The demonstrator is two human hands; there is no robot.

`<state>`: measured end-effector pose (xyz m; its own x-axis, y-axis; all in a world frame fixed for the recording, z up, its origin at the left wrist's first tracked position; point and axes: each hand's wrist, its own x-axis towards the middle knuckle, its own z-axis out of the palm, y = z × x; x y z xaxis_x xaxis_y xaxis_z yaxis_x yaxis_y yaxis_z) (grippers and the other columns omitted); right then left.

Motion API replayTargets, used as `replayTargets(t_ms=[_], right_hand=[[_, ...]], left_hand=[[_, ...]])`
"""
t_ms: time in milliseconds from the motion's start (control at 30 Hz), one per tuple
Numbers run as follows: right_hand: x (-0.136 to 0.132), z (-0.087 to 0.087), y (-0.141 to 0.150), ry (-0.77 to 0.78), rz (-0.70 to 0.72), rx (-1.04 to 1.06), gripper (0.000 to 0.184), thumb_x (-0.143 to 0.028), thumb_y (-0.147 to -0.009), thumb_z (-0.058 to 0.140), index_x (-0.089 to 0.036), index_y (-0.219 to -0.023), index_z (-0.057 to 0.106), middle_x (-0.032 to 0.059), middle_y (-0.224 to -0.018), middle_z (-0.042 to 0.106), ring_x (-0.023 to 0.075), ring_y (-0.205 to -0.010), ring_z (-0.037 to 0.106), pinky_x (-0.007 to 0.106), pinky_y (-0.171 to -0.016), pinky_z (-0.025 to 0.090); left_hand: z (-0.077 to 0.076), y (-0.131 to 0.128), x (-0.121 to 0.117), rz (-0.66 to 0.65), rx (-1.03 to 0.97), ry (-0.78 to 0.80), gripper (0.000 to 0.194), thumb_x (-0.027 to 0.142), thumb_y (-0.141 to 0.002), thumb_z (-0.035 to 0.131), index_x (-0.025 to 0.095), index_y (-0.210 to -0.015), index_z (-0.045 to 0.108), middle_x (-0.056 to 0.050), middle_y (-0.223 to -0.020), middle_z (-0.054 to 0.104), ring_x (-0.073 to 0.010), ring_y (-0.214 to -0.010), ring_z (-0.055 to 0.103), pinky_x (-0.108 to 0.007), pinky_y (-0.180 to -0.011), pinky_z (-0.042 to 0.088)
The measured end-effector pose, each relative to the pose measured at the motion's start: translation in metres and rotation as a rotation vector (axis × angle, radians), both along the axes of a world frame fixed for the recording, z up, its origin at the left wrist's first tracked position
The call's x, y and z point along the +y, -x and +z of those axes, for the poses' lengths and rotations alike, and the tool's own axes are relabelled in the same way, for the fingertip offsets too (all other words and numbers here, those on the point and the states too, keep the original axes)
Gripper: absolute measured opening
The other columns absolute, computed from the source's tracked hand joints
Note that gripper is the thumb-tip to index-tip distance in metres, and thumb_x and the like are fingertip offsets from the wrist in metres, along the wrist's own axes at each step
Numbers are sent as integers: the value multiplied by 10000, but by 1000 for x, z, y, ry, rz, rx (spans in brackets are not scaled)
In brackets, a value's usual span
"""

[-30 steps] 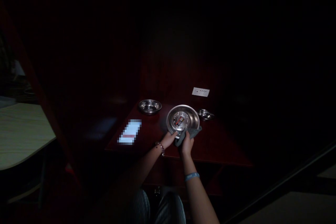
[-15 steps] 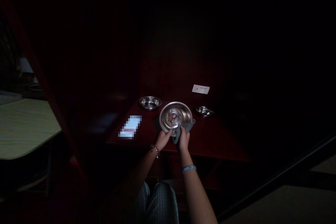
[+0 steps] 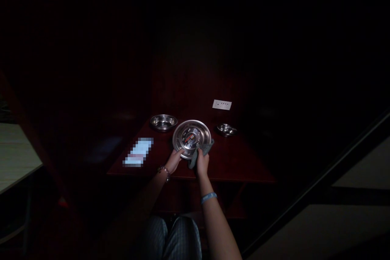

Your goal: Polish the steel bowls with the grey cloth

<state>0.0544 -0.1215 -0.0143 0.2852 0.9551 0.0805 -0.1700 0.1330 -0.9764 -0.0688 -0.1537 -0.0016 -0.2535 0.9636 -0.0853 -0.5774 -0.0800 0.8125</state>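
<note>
A shiny metal basin [image 3: 199,133] with a red and black label inside is tilted toward me above the desk. My left hand [image 3: 174,160] grips its lower left rim, thumb on the inside. A grey cloth [image 3: 195,155] is bunched in my right hand [image 3: 202,161], which presses it against the basin's lower right rim. The cloth covers part of the rim, and the basin's underside is hidden. Behind it on the left stands a metal bowl [image 3: 163,123], and on the right a smaller metal bowl [image 3: 227,130].
The dark red desk [image 3: 240,162] backs onto a wall with a white socket panel [image 3: 222,105]. A pixelated bright rectangle [image 3: 138,152] lies on the desk's left side. Farther left is a pale tabletop [image 3: 18,152]. Most surroundings are very dark.
The whole view has shifted, so desk items appear farther left. The basin's tilt has changed slightly, and both hands keep their hold on basin and cloth.
</note>
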Motion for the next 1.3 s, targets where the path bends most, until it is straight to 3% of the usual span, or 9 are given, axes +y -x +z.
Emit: replayTargets(t_ms=[200, 467, 667, 900, 1300], right_hand=[[-2, 1, 0, -12, 35, -68, 230, -380, -778, 644, -183, -833, 749, 47, -815, 790, 230, -841, 736, 284, -759, 540], [-4, 3, 0, -32, 35, -69, 264, -392, -786, 639, -182, -886, 764, 28, -818, 779, 210, -821, 722, 274, -749, 540], [-3, 2, 0, -25, -21, -50, 273, -393, -760, 643, -174, -869, 764, 25, -794, 784, 212, -784, 718, 268, -710, 532], [-1, 2, -2, -46, -105, -41, 219, -372, -736, 631, -202, -812, 745, 20, -745, 775, 227, -809, 725, 268, -702, 534], [-8, 9, -1, -35, -61, -10, 247, -404, -715, 632, -196, -803, 734, 48, -816, 795, 242, -833, 731, 294, -735, 547]], left_hand=[[-10, 0, 0, 46, -93, -28, 235, 119, -692, 786, 176, -918, 753, -94, -949, 834, -335, -1238, 708, -482, -1200, 439], [-7, -2, 3, 132, -126, -61, 307, 77, -680, 724, 161, -974, 755, -98, -1062, 825, -308, -1274, 690, -449, -1198, 439], [-15, 1, 12, 221, -79, -56, 305, 120, -617, 780, 171, -916, 743, -86, -996, 821, -326, -1241, 701, -482, -1184, 444], [-17, 2, 13, 127, -55, -70, 358, 158, -608, 829, 154, -957, 750, -127, -1031, 820, -351, -1262, 695, -518, -1181, 441], [-16, -3, 3, 95, -107, -27, 313, 155, -709, 823, 171, -1019, 780, -109, -1051, 839, -313, -1343, 667, -471, -1247, 387]])
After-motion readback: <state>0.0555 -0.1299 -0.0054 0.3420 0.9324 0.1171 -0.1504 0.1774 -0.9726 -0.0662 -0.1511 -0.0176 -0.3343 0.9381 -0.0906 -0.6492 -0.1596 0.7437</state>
